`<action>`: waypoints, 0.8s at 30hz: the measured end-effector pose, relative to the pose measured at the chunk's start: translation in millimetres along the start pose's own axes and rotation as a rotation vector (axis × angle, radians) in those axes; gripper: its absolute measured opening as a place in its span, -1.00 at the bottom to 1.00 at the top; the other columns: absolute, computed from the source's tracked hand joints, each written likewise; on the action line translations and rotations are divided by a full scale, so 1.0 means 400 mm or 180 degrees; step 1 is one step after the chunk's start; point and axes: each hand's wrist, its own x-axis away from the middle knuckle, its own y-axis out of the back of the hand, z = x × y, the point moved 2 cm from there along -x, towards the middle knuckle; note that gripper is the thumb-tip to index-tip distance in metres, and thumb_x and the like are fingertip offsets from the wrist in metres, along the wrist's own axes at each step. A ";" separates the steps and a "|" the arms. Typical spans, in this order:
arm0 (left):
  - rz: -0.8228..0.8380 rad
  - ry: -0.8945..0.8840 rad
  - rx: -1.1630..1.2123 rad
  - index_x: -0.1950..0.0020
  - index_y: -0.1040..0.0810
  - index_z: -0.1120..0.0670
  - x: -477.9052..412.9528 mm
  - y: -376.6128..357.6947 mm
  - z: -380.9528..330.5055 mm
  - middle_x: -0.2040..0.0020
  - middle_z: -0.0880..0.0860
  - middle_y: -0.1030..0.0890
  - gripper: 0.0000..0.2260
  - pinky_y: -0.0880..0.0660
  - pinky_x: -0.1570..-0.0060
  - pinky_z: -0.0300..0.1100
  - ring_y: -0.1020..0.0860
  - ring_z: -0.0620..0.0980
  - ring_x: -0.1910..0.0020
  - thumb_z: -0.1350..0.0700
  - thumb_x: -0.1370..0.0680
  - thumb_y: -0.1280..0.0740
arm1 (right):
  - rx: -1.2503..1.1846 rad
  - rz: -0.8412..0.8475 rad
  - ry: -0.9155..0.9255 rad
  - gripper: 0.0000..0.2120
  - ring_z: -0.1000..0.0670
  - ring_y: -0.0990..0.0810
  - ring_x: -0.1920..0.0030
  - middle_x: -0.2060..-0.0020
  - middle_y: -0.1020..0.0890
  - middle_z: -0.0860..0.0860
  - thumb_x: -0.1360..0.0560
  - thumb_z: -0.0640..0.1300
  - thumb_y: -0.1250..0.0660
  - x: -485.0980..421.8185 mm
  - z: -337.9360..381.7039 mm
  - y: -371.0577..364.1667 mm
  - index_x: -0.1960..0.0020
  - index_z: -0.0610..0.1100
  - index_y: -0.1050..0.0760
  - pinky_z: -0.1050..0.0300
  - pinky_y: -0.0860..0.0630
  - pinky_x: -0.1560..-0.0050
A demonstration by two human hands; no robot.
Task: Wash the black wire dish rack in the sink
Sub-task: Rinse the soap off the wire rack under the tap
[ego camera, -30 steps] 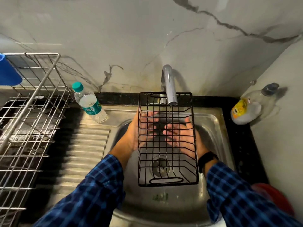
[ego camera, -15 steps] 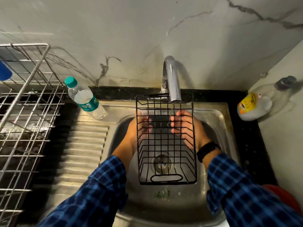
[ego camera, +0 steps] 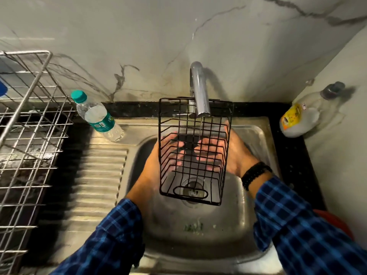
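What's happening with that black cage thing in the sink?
A person in a blue checked shirt is washing a black wire dish rack over the steel sink. The left hand and right hand hold it up by its sides, fingers spread behind the wires. It is tilted under the silver tap, and a thin stream of water runs down through it.
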 end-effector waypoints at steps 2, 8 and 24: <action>0.0083 0.0188 -0.0027 -0.14 -0.62 0.01 -0.012 -0.012 -0.007 0.03 0.02 -0.65 -0.69 -0.53 0.07 -0.13 -0.63 -0.03 0.14 -0.13 -0.54 -0.26 | -0.0318 0.0211 0.0168 -0.04 -0.25 -0.63 -0.23 -0.20 -0.66 -0.21 -0.47 0.56 0.15 0.011 -0.020 0.026 -0.32 -0.16 -0.57 -0.25 -0.45 -0.28; -0.0350 0.0615 -0.0161 -0.11 -0.63 -0.04 -0.050 -0.040 0.019 0.10 -0.04 -0.69 -0.71 -0.48 0.25 -0.17 -0.61 -0.08 0.20 -0.21 -0.61 -0.28 | -0.0524 -0.0288 0.0631 -0.25 -0.26 -0.64 -0.17 -0.09 -0.69 -0.25 -0.63 0.31 0.12 0.001 -0.123 0.041 -0.34 -0.26 -0.48 -0.29 -0.50 -0.26; -0.0094 -0.0104 0.0040 0.02 -0.65 0.03 -0.096 -0.012 -0.017 0.40 -0.07 -0.40 -0.53 -0.32 0.36 -0.27 -0.35 -0.12 0.41 -0.16 -0.71 -0.02 | -0.1221 -0.0230 -0.0113 -0.61 -0.08 -0.65 0.27 0.21 -0.65 -0.12 -0.62 0.15 -0.21 -0.049 -0.175 -0.008 0.03 -0.19 -0.54 -0.03 -0.58 0.12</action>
